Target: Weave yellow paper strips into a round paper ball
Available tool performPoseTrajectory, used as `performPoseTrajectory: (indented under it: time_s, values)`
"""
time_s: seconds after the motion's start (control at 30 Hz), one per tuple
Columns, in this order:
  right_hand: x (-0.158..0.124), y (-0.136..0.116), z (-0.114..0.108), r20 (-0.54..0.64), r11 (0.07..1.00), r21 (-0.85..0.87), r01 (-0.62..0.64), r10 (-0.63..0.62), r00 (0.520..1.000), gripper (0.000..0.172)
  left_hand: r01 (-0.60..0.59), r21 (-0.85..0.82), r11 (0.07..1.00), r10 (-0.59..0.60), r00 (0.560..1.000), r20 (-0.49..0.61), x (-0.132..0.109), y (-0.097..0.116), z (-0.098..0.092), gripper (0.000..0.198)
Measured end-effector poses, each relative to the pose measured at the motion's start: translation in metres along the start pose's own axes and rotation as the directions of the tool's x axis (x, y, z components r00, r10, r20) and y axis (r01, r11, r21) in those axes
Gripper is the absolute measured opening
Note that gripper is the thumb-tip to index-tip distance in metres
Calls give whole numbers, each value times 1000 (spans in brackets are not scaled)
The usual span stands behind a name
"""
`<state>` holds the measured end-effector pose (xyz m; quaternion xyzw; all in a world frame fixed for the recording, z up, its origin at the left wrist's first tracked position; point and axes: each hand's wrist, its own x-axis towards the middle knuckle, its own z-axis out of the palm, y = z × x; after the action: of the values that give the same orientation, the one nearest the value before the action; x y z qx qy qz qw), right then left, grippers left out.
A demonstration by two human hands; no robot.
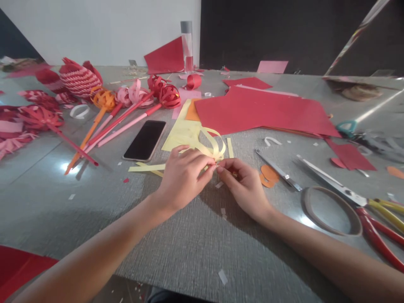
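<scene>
2 hands in play, both up at the yellow loops [217, 143], approx mid-table. Your L hand [189, 174] has thumb + index pinched tight at the base of the loops. Your R hand [246, 185] is pinched at the same base, thumb against fingers; tips of both hands abt touching. Exact grip pt is small, partly hidden by fingers.

Loops stand just past your fingertips, at the near edge of the yellow sheet [179, 136]. Loose yellow strips [145, 168] lie L of your L hand, w/ the phone [145, 141] just beyond them, flat, screen dark. Short strip [229, 147] is just R of the loops.

R side: orange discs [269, 173] near your R hand, then cutter [277, 170], then scissors [350, 195] w/ blades pointing back L, and the ring [306, 206] lying by them.

Far side: red sheets [261, 109] piled behind the loops, bottle [187, 48] upright at back. L of that, paper flowers [103, 99] on sticks, some sticks crossing.
</scene>
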<state>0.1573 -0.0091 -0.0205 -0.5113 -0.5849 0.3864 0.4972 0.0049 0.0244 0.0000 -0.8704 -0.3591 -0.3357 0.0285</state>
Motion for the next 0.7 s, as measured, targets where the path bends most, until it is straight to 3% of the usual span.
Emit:
performPoseTrajectory:
  time_s: [0.2, 0.37, 0.7]
  values:
    - [-2, -1, 0, 13, 990, -91, 103, -102, 995, 12, -2, 36, 999, 1, 999, 45, 0, -1, -3, 10]
    - [-1, -1, 0, 4, 999, -24, 30, -30, 1000, 14, 11, 13, 1000, -12, 997, 72, 2, 1, -3, 12]
    - [-2, 1, 0, 15, 993, -92, 69, -68, 998, 14, 23, -64, 998, -14, 989, 146, 3, -2, -5, 13]
